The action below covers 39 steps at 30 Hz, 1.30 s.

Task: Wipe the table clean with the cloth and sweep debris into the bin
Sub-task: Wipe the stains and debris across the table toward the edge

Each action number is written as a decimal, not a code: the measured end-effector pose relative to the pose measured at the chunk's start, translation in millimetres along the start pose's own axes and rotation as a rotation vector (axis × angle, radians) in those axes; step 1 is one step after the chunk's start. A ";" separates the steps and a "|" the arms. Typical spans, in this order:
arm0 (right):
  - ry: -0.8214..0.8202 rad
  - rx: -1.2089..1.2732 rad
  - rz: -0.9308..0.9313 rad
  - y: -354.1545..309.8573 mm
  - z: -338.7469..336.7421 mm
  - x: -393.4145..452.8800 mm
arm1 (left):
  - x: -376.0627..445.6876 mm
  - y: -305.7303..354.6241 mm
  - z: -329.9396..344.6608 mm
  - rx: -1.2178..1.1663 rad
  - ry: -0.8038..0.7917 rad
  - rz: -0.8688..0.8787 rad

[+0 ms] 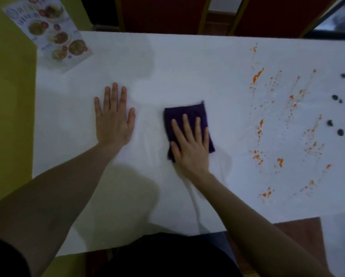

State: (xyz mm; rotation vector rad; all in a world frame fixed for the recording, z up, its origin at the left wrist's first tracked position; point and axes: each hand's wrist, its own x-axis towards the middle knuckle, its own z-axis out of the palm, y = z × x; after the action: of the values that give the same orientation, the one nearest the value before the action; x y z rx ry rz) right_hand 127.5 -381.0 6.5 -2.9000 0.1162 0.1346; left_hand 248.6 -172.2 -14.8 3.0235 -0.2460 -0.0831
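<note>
A folded dark purple cloth point(184, 111) lies flat on the white table point(187, 62), near its middle. My right hand point(190, 143) presses down on the cloth with fingers spread. My left hand point(113, 118) rests flat and empty on the table to the left of the cloth. Orange sauce splatters point(257, 76) are scattered over the right part of the table. Several small dark crumbs point(340, 132) lie further right, near the frame edge. No bin is in view.
A picture menu point(51, 31) lies over the table's far left corner. Red-backed chairs point(163, 15) stand behind the far edge. A yellow-green wall or floor point(7, 96) runs along the left. A brown seat point(299, 236) shows at the near right.
</note>
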 end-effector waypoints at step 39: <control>-0.054 0.028 -0.061 -19.1 10.1 -67.4 | -167.0 8.7 4.5 0.001 -0.109 0.203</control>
State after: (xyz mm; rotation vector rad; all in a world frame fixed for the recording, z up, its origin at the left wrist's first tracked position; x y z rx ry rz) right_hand 61.6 -355.5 7.8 -2.8655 0.0195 0.1993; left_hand 82.3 -153.8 -10.6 2.9785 -0.5603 -0.2308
